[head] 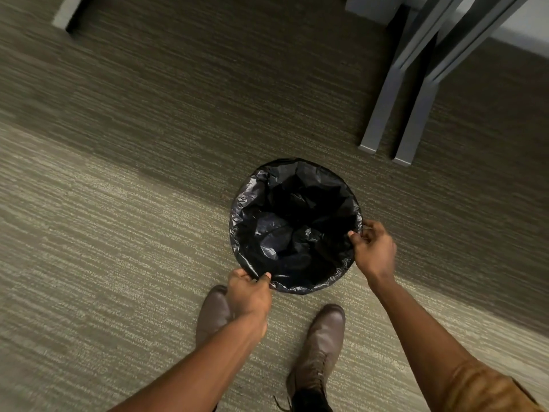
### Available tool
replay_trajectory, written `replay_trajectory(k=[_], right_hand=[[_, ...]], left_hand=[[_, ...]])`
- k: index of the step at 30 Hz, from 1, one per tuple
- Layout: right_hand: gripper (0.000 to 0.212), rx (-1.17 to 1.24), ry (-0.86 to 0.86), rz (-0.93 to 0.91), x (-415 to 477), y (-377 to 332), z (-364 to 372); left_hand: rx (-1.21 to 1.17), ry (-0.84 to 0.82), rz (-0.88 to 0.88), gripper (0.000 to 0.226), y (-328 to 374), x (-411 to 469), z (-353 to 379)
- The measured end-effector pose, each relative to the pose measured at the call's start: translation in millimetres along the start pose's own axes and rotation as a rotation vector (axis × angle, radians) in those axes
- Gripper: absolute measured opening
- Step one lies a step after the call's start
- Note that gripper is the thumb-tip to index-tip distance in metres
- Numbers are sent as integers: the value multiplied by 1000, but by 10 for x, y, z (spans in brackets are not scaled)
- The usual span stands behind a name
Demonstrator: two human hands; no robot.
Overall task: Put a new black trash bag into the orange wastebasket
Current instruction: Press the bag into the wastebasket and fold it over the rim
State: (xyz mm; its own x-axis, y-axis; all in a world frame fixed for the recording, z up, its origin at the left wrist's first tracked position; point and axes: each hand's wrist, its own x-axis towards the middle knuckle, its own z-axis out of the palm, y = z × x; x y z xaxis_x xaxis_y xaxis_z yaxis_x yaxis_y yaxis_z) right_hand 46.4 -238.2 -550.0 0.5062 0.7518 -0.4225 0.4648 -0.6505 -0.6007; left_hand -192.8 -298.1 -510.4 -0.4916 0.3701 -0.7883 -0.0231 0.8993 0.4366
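Observation:
A black trash bag (294, 227) lines a round wastebasket on the carpet, seen from straight above. The bag's edge is folded over the rim all around and hides the orange wall completely. My left hand (249, 292) pinches the bag's edge at the near-left side of the rim. My right hand (372, 248) pinches the edge at the right side of the rim. The bag's inside is crumpled and dark.
Two grey metal table legs (386, 93) stand just beyond and to the right of the basket. Another grey leg (64, 13) is at the far left. My two brown boots (322, 346) stand on the striped carpet right below the basket.

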Motion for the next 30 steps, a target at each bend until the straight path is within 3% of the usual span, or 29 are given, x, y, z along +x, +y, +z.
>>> replay_trajectory(k=[4,13,16,21,30], right_hand=[[50,-6,-50,9,-4,26,-25],[47,288,-68,175,-69,140,-20],[46,381,-14,178,-29,27,-87],[42,452,13,156,174,-297,-248],[34,406,80,116,881,-628,-316]], left_hand=[[-69,-67,109,29,-12,88,-70],[-98,-105,301,39,355,368,-159],[-46,-153,412,33,674,418,-174],[51,-164,576,44,1373,483,-76],[347,-92,733,22,2469,886,519]])
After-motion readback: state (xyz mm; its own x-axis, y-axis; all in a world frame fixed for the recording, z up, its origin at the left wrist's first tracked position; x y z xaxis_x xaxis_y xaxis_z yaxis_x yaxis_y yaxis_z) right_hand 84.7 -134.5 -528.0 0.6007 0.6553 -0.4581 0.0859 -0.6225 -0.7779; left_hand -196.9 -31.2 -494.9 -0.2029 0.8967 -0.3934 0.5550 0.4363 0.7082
